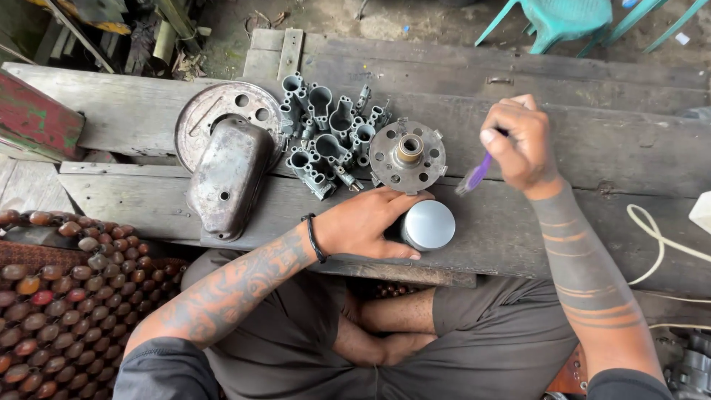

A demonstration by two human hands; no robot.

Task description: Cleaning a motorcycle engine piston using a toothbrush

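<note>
My left hand (364, 224) grips a shiny silver metal cylinder (428, 224) lying on its side on the wooden planks (518, 222). Raised above the planks to its right, my right hand (521, 141) holds a purple toothbrush (474, 175) with the bristles pointing down and left. Just behind the cylinder sits a round metal hub with holes and a brass centre (408, 155). A cluster of several small grey cast metal parts (329, 133) lies to the left of the hub.
A rusty round plate with holes (215, 111) and a curved metal cover (228, 178) lie at left. A beaded seat mat (52, 296) is lower left. A white cable (659, 241) runs at right. Teal plastic chair legs (555, 22) stand behind.
</note>
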